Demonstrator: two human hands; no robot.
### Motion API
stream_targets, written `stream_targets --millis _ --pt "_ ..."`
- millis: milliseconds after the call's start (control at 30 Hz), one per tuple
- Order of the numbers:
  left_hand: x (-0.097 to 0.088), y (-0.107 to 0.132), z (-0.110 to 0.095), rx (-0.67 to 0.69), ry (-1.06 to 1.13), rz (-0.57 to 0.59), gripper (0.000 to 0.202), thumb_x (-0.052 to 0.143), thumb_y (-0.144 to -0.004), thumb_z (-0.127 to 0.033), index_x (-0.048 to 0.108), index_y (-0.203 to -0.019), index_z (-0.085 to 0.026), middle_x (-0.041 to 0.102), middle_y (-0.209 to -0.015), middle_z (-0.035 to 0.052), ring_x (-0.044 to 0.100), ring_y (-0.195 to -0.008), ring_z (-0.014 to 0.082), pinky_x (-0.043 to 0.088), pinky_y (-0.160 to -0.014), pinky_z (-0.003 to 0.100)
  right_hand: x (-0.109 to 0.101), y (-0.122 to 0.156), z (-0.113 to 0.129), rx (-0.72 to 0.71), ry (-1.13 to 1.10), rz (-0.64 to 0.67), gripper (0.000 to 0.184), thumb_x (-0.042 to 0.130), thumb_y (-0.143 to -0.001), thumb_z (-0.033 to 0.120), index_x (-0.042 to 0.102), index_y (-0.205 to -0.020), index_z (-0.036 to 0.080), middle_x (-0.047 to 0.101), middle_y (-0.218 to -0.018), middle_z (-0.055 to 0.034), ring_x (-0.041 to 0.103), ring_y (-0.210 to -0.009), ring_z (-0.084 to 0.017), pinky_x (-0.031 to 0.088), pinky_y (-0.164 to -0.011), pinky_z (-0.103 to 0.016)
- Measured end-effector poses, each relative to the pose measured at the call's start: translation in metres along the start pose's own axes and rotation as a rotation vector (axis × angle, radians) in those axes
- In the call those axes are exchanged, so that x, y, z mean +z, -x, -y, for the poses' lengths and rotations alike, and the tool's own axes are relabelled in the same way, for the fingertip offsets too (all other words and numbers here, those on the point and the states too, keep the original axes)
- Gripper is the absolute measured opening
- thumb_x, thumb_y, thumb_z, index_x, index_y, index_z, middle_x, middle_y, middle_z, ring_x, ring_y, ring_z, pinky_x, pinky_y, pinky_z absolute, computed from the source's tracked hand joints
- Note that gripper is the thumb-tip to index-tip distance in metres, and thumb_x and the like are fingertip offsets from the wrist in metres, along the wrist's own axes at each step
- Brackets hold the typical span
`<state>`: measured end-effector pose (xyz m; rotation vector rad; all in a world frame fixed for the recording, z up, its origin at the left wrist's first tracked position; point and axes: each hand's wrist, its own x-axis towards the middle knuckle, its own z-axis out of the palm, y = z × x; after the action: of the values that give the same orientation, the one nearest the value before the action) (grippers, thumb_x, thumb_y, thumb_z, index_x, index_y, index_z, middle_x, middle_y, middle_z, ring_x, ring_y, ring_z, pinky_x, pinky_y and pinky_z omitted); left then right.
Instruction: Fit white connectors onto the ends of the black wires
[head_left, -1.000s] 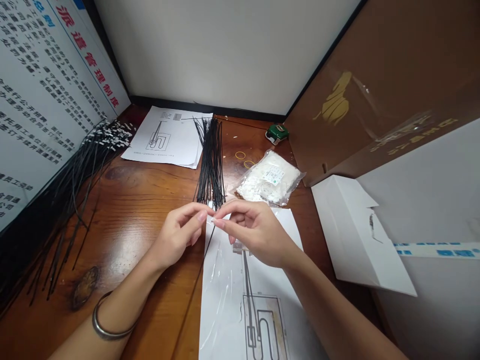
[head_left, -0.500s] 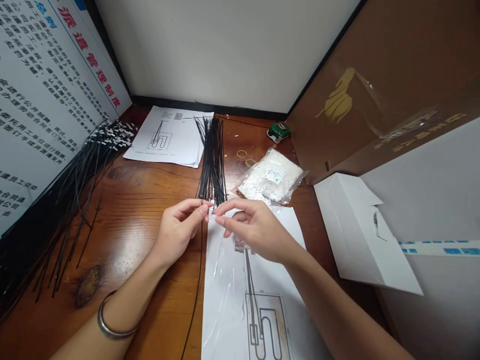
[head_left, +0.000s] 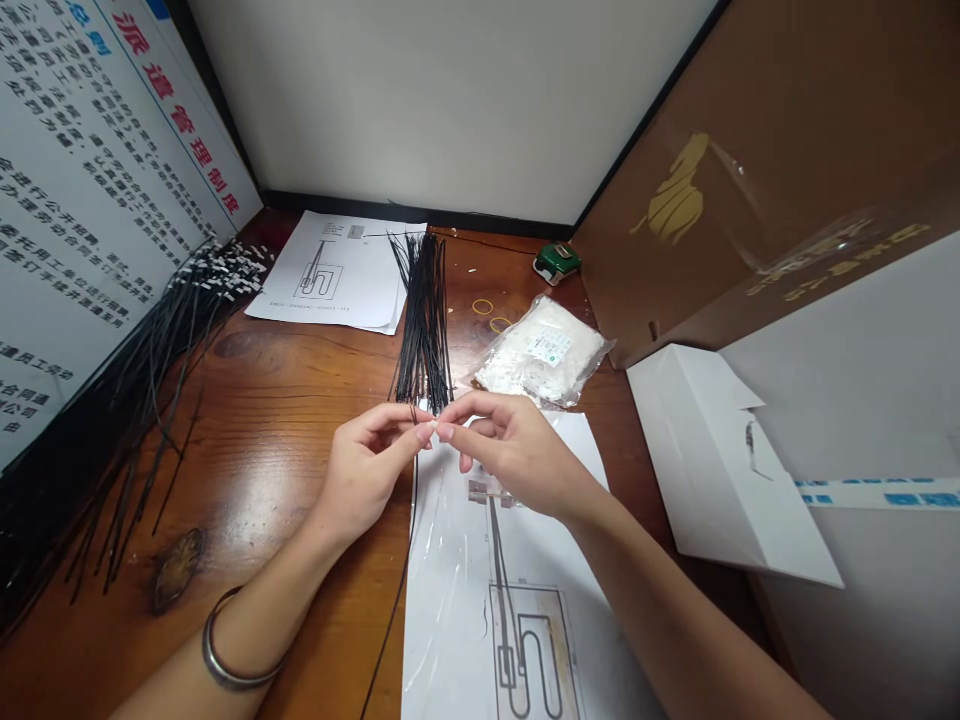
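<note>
My left hand is closed in a pinch on a thin black wire, which hangs from the fingers toward the bottom of the view. Fingertip to fingertip with it, my right hand is also closed in a pinch. A tiny white piece shows between the two sets of fingertips, mostly covered by them; it looks like a small connector housing. Just beyond the hands lies a bundle of black wires. Beneath them is a printed drawing sheet under clear plastic.
A clear bag of small white parts lies right of the bundle, with a green tape measure behind it. More papers lie at back left. Black wires with white ends are heaped at left. A white box stands at right.
The two hands have come together and their fingertips now meet. My left hand has moved slightly right with the wire, whose upper part shifted right too.
</note>
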<state>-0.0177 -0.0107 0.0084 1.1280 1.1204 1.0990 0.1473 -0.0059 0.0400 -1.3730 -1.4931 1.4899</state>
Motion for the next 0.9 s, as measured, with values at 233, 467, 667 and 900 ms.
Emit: stream_targets --millis 233,467,667,900 --pt "-0.001 0.001 0.001 -0.007 -0.046 0.028 0.019 0.072 -0.074 -0.034 0.069 -0.081 -0.017 0.067 -0.069 0.0023 0.053 -0.054 0.01 0.037 -0.045 0.022 -0.003 -0.001 -0.002 0.058 -0.056 0.046 0.02 0.065 -0.08 0.037 0.064 -0.075 0.017 0.051 -0.054 0.003 0.045 -0.045 -0.008 0.031 -0.035 -0.019" --pt "0.0 0.001 -0.001 -0.002 -0.073 0.08 0.027 0.061 -0.082 -0.042 0.07 -0.076 -0.017 0.064 -0.068 0.0022 0.045 -0.05 0.0088 0.033 -0.045 0.024 -0.011 -0.004 -0.007 -0.006 -0.069 -0.029 0.018 0.066 -0.079 0.034 0.064 -0.073 0.018 0.055 -0.059 0.0021 0.046 -0.049 -0.008 0.033 -0.043 -0.022" --pt "0.011 -0.007 0.0 -0.05 0.023 0.12 0.022 0.066 -0.079 -0.037 0.067 -0.087 -0.017 0.062 -0.063 -0.0002 0.049 -0.053 0.0099 0.035 -0.048 0.023 -0.015 -0.006 -0.005 -0.064 -0.156 -0.124 0.015 0.069 -0.072 0.032 0.067 -0.068 0.018 0.06 -0.065 0.0009 0.045 -0.049 -0.008 0.034 -0.046 -0.025" --pt "0.016 -0.015 -0.001 -0.012 -0.014 0.149 0.02 0.064 -0.079 -0.037 0.066 -0.081 -0.017 0.056 -0.06 -0.0018 0.046 -0.053 0.0094 0.035 -0.049 0.023 -0.019 -0.007 -0.005 -0.034 -0.212 -0.181 0.007 0.068 -0.066 0.025 0.068 -0.065 0.018 0.06 -0.063 0.0008 0.044 -0.048 -0.008 0.033 -0.045 -0.025"
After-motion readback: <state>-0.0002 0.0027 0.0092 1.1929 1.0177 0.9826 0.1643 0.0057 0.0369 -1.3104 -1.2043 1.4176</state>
